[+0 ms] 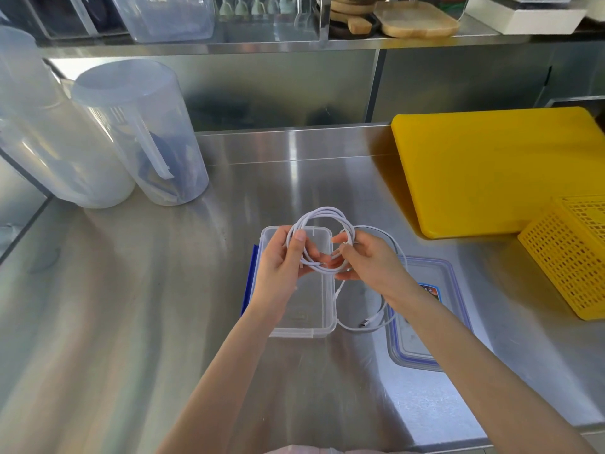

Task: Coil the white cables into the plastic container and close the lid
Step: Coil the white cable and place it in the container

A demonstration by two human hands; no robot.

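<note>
A white cable coil (322, 213) is held up over the clear plastic container (322, 327), which stands open on the steel counter. My left hand (281, 267) pinches the coil's left side between thumb and fingers. My right hand (366, 260) grips the coil's right side, where the loops cross. A loose tail of white cable (366, 324) hangs down and lies on the counter between the container and the lid, its connector end visible. The clear lid with blue seal (435, 322) lies flat to the right, partly under my right forearm.
Two tall translucent pitchers (140, 132) stand at the back left. A yellow cutting board (491, 165) and a yellow perforated basket (569, 257) sit at the right. A steel backsplash and a shelf with boxes and wooden boards (415, 19) rise behind.
</note>
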